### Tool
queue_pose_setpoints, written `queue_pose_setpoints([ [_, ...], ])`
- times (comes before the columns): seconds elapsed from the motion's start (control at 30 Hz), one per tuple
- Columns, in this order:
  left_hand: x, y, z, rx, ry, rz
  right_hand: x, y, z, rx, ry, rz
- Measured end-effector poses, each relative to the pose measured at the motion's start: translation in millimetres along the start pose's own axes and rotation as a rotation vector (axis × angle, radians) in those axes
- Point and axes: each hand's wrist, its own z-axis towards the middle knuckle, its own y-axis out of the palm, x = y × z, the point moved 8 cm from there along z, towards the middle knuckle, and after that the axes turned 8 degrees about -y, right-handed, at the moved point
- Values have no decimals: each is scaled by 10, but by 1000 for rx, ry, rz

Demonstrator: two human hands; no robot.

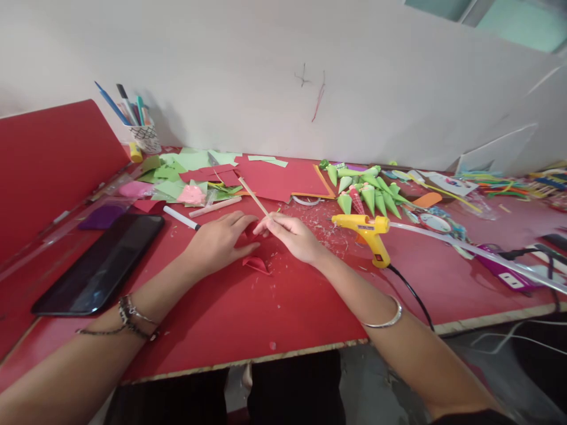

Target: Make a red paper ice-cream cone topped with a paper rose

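My right hand (pixel 292 236) is closed on a thin wooden stick (pixel 253 196), which points up and to the left from its fingers. Beside it, my left hand (pixel 221 241) reaches over the red tabletop with its thumb apart from its curved fingers. Its fingertips come close to those of the right hand, and the dark red patch between them is hard to make out. A small curled piece of red paper (pixel 257 264) lies just below the left thumb. Past the left hand lie a white marker (pixel 181 217) and a pale rolled stick (pixel 215 206).
A yellow glue gun (pixel 365 230) rests to the right, its black cord running over the front edge. Behind it lie several green paper cones (pixel 370 189). A black phone (pixel 101 265) and a pen cup (pixel 145 137) stand left. Paper scraps (pixel 186 171) spread along the wall.
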Motion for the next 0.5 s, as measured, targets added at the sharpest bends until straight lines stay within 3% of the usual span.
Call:
queue_pose_setpoints([
  [0.23,-4,-31,-2,4,-26,66,-69,-5,0,22,-16,36],
  [0.37,-146,-11,14,-19,-154,-37,9,-134,-11,189,-14,22],
  [0.5,-230,-48,46,33,-185,-149,185,-244,-54,364,53,113],
])
